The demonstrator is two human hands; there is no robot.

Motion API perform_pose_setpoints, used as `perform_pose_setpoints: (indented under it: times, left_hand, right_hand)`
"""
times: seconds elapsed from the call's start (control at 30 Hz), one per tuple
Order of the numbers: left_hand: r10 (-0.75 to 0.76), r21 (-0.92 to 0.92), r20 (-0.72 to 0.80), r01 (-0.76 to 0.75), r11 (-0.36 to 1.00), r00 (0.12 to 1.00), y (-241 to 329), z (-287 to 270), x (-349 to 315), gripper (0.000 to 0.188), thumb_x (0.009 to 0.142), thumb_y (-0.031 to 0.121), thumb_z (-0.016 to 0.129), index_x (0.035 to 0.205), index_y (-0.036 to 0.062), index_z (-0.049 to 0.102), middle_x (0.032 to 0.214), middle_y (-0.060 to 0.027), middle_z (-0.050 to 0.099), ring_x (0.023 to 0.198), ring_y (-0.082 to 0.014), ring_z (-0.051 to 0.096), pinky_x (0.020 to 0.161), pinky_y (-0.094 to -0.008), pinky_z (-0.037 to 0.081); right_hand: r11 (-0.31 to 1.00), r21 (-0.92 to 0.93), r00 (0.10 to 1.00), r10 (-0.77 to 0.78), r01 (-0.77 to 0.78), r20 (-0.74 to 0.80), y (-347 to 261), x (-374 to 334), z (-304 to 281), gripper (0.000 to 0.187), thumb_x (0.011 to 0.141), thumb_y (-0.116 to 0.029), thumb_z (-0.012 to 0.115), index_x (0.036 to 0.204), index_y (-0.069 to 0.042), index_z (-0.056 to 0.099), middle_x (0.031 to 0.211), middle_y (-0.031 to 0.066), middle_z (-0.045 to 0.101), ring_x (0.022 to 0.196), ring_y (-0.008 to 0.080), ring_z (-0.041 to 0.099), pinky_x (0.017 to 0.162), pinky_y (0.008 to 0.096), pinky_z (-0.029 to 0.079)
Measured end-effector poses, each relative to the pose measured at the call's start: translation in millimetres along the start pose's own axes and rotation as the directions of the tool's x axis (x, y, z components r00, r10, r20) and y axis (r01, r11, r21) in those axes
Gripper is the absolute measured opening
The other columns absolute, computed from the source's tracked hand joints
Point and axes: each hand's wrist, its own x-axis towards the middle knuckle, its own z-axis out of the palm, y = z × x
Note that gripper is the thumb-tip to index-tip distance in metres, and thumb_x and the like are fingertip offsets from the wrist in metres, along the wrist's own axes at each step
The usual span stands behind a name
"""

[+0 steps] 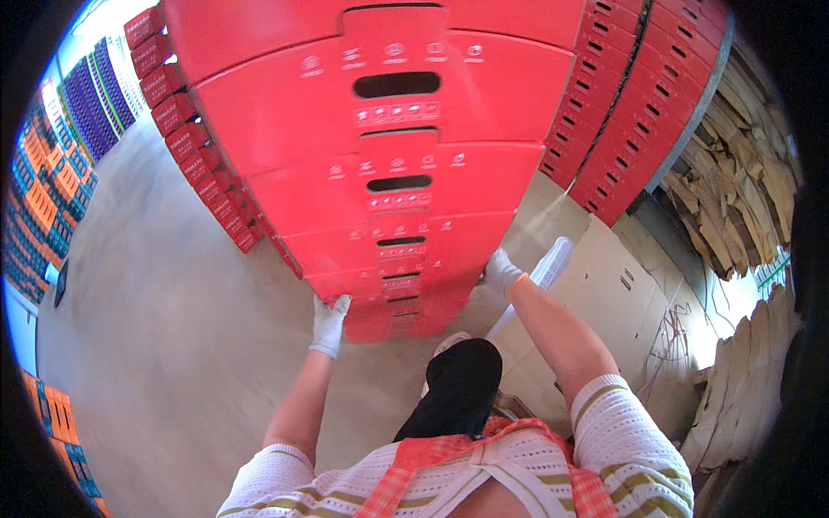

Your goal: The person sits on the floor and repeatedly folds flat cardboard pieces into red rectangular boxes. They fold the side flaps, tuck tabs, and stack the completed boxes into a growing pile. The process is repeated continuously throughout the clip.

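Here, in the head view, a tall stack of red cardboard boxes (389, 164) rises straight in front of the person, its lower end resting near the concrete floor (164, 328) between the two gloved hands. The left hand (329, 324), in a white glove, is pressed against the lower left edge of the stack with fingers curled onto the cardboard, gripping its side. The right hand (501, 272), also in a white glove, presses on the lower right edge of the same stack; whether its fingers wrap around the edge cannot be told. Each box face shows a dark oblong handle slot in the middle, a row of small white symbols above it and a pale strip of marks below. More red boxes (186, 129) are stacked in a row to the left behind the stack, with small white labels on their ends, and another tall red stack (639, 112) stands at upper right. Flat pale cardboard sheets (604, 285) lie on the floor to the right, and brown cardboard scraps (743, 190) pile up beyond them. At far left stand purple crates (99, 95) and orange and blue ones (47, 194).
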Motion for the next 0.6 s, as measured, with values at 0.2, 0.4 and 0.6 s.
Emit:
perform_pose_setpoints:
  times: [0.2, 0.4, 0.6]
  left_hand:
    - [-0.032, -0.106, -0.085, 0.023, 0.994, 0.996, 3.9, -49.7, 20.9, 0.074, 0.091, 0.024, 0.068, 0.148, 0.0049, 0.026, 0.133, -0.0069, 0.050, 0.116, -0.0175, 0.052, 0.099, -0.0344, 0.045]
    - [-0.323, -0.040, -0.278, 0.324, 0.945, 0.905, 34.3, -65.0, 67.4, 0.084, 0.090, 0.071, 0.040, 0.153, 0.0207, 0.017, 0.143, -0.0071, 0.047, 0.123, -0.0337, 0.050, 0.095, -0.0506, 0.041]
    - [0.081, -0.744, -0.129, -0.151, 0.651, 0.988, 59.6, -26.4, 78.7, 0.057, 0.101, 0.052, 0.034, 0.137, 0.0103, 0.045, 0.138, -0.0074, 0.049, 0.123, -0.0265, 0.050, 0.104, -0.0450, 0.041]
  right_hand:
    - [0.996, 0.094, 0.999, -0.005, 0.001, 0.034, 25.6, -86.6, 58.4, 0.058, 0.085, -0.062, 0.054, 0.123, -0.019, 0.059, 0.121, 0.0084, 0.062, 0.108, 0.0310, 0.056, 0.085, 0.0593, 0.044]
    - [0.968, 0.198, 0.969, 0.107, -0.153, 0.223, 33.6, -98.2, 141.1, 0.063, 0.086, -0.061, 0.053, 0.132, -0.018, 0.049, 0.136, 0.0090, 0.049, 0.125, 0.0336, 0.045, 0.102, 0.0645, 0.030]
    - [0.948, 0.226, 0.844, 0.073, -0.224, 0.532, 53.5, -34.2, 201.0, 0.053, 0.095, -0.040, 0.056, 0.138, -0.013, 0.043, 0.153, 0.0060, 0.033, 0.143, 0.0328, 0.025, 0.113, 0.0569, 0.022]
